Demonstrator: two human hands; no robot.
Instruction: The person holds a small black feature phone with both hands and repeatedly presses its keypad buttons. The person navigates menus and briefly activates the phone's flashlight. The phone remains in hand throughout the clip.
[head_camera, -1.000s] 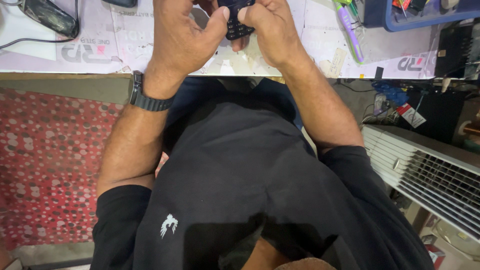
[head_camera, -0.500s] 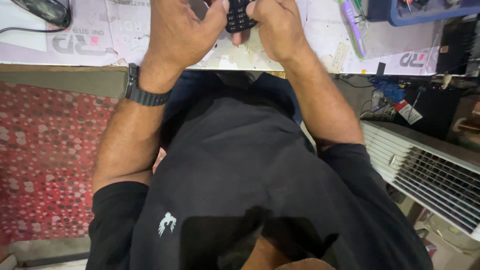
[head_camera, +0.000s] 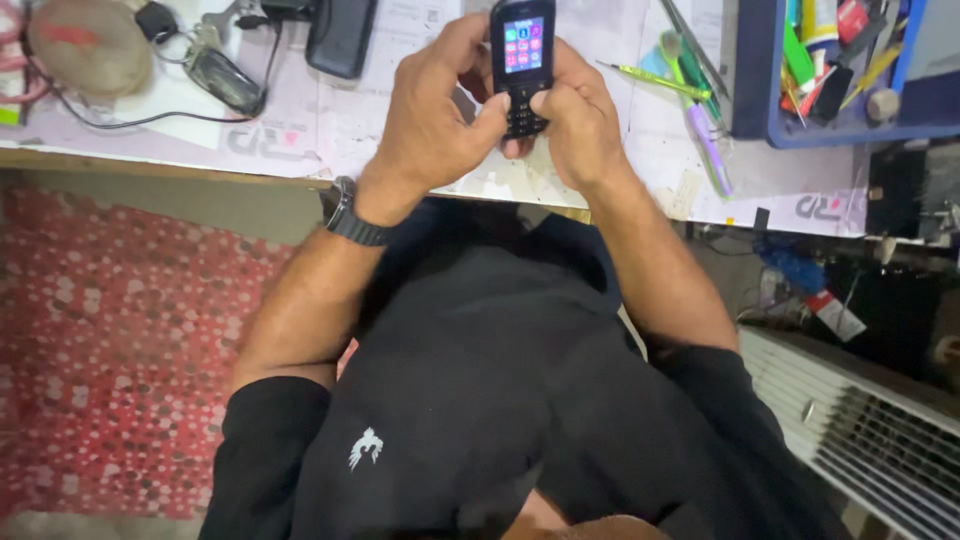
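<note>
so both hands are wrapped around a small black keypad phone (head_camera: 522, 62) up at the top middle of the frame, held just above the near edge of the worktop (head_camera: 300, 130). left hand (head_camera: 430, 125) is curled round its left side with the thumb on the keypad, right hand (head_camera: 580, 125) cups the other side, thumb also on the keys. both are closed on it pretty firmly, fingers hidden behind the body.

how far along? going by what shows, the phone is in one piece and powered up, the screen is lit with a grid of coloured icons, so i'd guess whatever needed putting together is done and this is the checking-the-buttons stage. what's left i can't really judge.

around it: a dark wristwatch (head_camera: 352, 222) on the left wrist, another black phone (head_camera: 342, 35) lying flat at upper left, a green-handled screwdriver (head_camera: 655, 82) and a purple tool (head_camera: 708, 150) just right of the hands, and a blue tray (head_camera: 760, 120) of bits in the upper right corner. red patterned carpet (head_camera: 120, 350) lower left.
</note>
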